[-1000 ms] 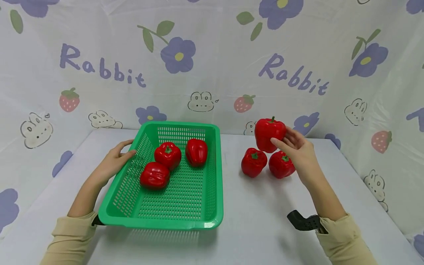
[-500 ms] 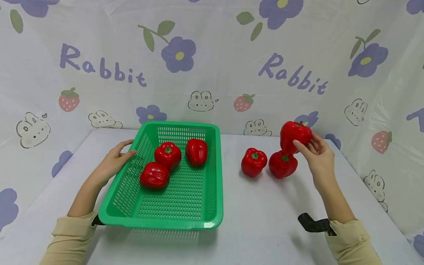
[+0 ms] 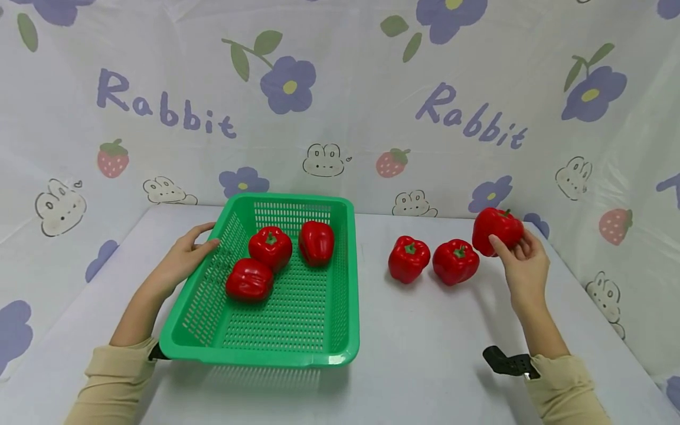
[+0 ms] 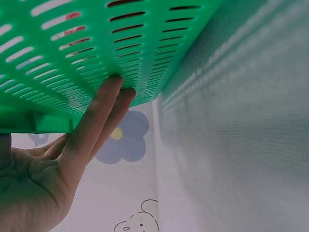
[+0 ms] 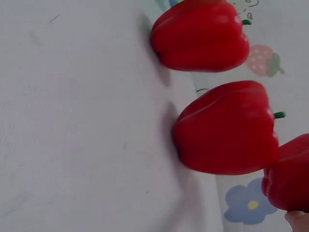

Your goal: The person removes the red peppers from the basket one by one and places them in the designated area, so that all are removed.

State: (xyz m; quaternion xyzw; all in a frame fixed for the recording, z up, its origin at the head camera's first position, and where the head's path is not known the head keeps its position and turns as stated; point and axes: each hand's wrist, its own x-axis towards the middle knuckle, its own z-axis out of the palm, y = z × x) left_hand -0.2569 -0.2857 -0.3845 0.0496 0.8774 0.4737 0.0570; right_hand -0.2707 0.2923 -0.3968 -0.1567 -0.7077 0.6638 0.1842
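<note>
My right hand (image 3: 526,268) holds a red bell pepper (image 3: 496,230) between thumb and fingers, raised above the table at the right. In the right wrist view that pepper (image 5: 292,176) and a fingertip show at the right edge. Just left of it, two more red bell peppers, one nearer (image 3: 455,261) and one farther left (image 3: 409,260), stand stem up on the table. At the left side of a green basket (image 3: 276,357), my left hand (image 3: 183,257) grips the rim, thumb over it. The left wrist view shows straight fingers (image 4: 96,113) against the slotted outer wall.
Inside the basket lie three red bell peppers: one stem up (image 3: 270,248), one on its side in front (image 3: 249,280), one at the right (image 3: 316,243). A patterned curtain (image 3: 340,100) hangs behind the white table (image 3: 414,360).
My right hand has carried its bell pepper rightward and lower, away from above the two standing peppers to their right side. The left hand and basket stay put.
</note>
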